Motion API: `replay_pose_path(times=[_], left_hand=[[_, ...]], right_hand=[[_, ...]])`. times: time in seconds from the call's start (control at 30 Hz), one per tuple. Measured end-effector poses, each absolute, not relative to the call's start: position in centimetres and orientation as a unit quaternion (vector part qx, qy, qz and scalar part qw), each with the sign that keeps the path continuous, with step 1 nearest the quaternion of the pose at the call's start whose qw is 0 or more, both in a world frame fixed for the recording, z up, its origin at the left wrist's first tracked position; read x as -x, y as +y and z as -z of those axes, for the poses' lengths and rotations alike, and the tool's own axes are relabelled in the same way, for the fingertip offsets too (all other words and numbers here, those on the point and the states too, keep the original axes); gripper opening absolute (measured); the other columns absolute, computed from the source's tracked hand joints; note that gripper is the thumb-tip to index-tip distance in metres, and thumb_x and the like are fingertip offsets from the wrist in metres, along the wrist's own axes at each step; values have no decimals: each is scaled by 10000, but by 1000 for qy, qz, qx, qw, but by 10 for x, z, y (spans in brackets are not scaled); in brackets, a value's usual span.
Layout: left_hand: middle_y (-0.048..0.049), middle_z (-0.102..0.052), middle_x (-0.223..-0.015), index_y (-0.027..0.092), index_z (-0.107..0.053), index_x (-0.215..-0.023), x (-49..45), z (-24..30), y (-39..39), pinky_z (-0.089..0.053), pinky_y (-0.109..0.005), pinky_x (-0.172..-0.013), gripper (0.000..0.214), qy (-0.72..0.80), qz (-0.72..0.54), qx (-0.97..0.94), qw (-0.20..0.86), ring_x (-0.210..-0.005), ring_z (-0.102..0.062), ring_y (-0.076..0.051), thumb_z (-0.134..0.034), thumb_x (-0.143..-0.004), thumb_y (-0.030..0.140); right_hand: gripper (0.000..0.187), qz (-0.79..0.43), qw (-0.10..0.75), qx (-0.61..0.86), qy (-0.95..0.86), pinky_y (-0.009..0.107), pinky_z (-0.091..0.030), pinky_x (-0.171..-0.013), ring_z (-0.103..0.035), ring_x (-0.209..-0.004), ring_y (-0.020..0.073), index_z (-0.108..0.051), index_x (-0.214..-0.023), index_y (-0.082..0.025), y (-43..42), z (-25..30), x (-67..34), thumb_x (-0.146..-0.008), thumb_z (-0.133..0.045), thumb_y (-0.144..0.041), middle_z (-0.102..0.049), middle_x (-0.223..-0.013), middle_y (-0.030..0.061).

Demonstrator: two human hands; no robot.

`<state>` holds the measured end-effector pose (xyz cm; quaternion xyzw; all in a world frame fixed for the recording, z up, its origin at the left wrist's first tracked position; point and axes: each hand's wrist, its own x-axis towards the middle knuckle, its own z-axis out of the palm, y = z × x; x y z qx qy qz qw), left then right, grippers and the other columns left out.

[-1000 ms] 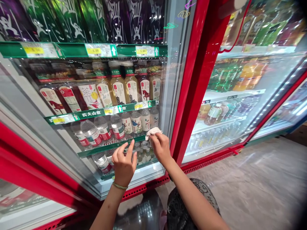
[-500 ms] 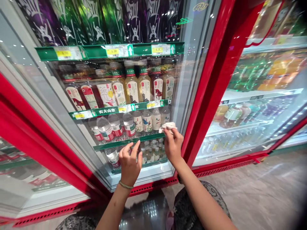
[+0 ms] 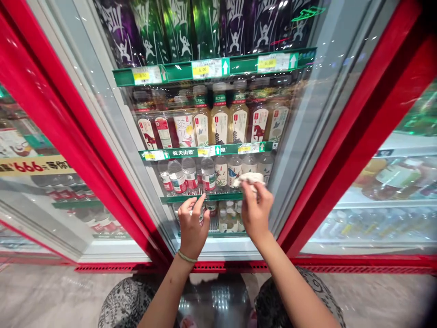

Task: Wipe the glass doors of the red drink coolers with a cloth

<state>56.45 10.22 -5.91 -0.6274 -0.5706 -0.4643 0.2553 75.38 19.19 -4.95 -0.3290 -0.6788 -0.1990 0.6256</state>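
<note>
A crumpled white cloth or tissue [image 3: 251, 178] is pinched in the fingers of my right hand [image 3: 256, 212], in front of the glass door of a drinks fridge. Whether the cloth touches the glass I cannot tell. My left hand [image 3: 194, 225] is raised lower and to the left, its fingers bent and apart with nothing in them, close to the glass [image 3: 300, 132]. A green band circles my left wrist. Behind the glass, water bottles [image 3: 208, 175] stand on a shelf above and beyond my hands.
Tea bottles [image 3: 220, 120] line the shelf higher up, under dark and green bottles [image 3: 184, 32]. A red frame [image 3: 344, 136] borders the door on the right, another red frame [image 3: 78, 118] on the left. Fridges continue on both sides. Grey floor [image 3: 44, 296] lies below.
My view has turned to the left, so the fridge sits further right and more upright in the picture. My right hand still holds the white cloth; my left stays raised and free.
</note>
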Motion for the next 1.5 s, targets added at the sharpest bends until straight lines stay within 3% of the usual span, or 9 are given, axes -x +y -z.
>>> replay_pose_path(times=[0.17, 0.33, 0.47, 0.6, 0.87, 1.07, 1.23, 1.37, 1.5], left_hand=[[-116, -465, -1354, 289, -471, -1503, -555, 57, 94, -489, -458, -1095, 537, -585, 450, 631, 239, -1243, -513, -240, -603, -983, 251], [-120, -463, -1354, 294, -479, -1494, -545, 56, 90, -534, -444, -1048, 508, -588, 454, 626, 238, -1201, -550, -227, -585, -997, 294], [-125, -487, -1339, 262, -487, -1486, -546, 47, 88, -523, -418, -1073, 501, -571, 466, 627, 252, -1234, -557, -225, -593, -997, 292], [-115, -571, -1276, 227, -533, -1433, -549, 31, 83, -499, -381, -1094, 443, -547, 480, 627, 278, -1247, -574, -213, -580, -993, 201], [-128, -641, -1354, 193, -607, -1298, -565, 8, 103, -472, -423, -1130, 335, -441, 410, 752, 266, -1302, -570, -241, -631, -969, 253], [-78, -721, -1141, 208, -717, -1025, -575, -13, 125, -467, -407, -1082, 118, -443, 407, 717, 352, -1182, -601, -239, -653, -925, 200], [-96, -720, -1092, 197, -692, -936, -570, -25, 132, -457, -403, -1039, 127, -422, 461, 675, 391, -1134, -605, -236, -586, -927, 128], [-61, -742, -1019, 220, -720, -968, -575, 1, 139, -468, -349, -943, 212, -397, 393, 719, 414, -1031, -640, -206, -560, -930, 87], [-73, -731, -1000, 210, -740, -992, -573, 31, 139, -454, -344, -951, 230, -437, 403, 674, 439, -1011, -629, -207, -580, -912, 65]], right_hand=[[502, 223, 573, 229, -755, 369, -522, -914, -555, -1038, 232, -592, -1417, -316, 186, 54, -740, -959, -599, -112, -687, -1178, 76], [576, 192, 611, 332, -693, 433, -501, -1008, -544, -1177, 269, -514, -1504, -333, 181, 47, -731, -977, -533, -102, -596, -1330, 122], [598, 177, 524, 251, -794, 379, -524, -1001, -567, -1135, 241, -464, -1543, -317, 171, 47, -717, -986, -548, -116, -648, -1323, 96], [599, 104, 555, 183, -804, 383, -543, -959, -597, -1112, 226, -421, -1544, -275, 172, 45, -726, -984, -518, -87, -682, -1322, 93], [208, 30, 584, 269, -765, 387, -499, -902, -565, -1094, 241, -717, -1105, -272, 173, 34, -740, -949, -607, -190, -629, -1212, 87], [407, 181, 550, 243, -778, 405, -462, -1048, -608, -1214, 249, -586, -1360, -259, 192, 41, -770, -956, -633, -231, -679, -1258, 81], [685, 263, 543, 306, -737, 493, -279, -1263, -336, -1550, 287, -375, -1590, -279, 208, 56, -788, -960, -639, -232, -513, -1575, 97], [814, 268, 536, 337, -726, 538, -169, -1308, -124, -1620, 284, -193, -1661, -248, 210, 69, -774, -977, -632, -286, -229, -1727, 88], [835, 258, 538, 348, -723, 555, -119, -1315, -66, -1625, 285, -139, -1668, -222, 209, 73, -765, -988, -615, -313, -88, -1746, 73]])
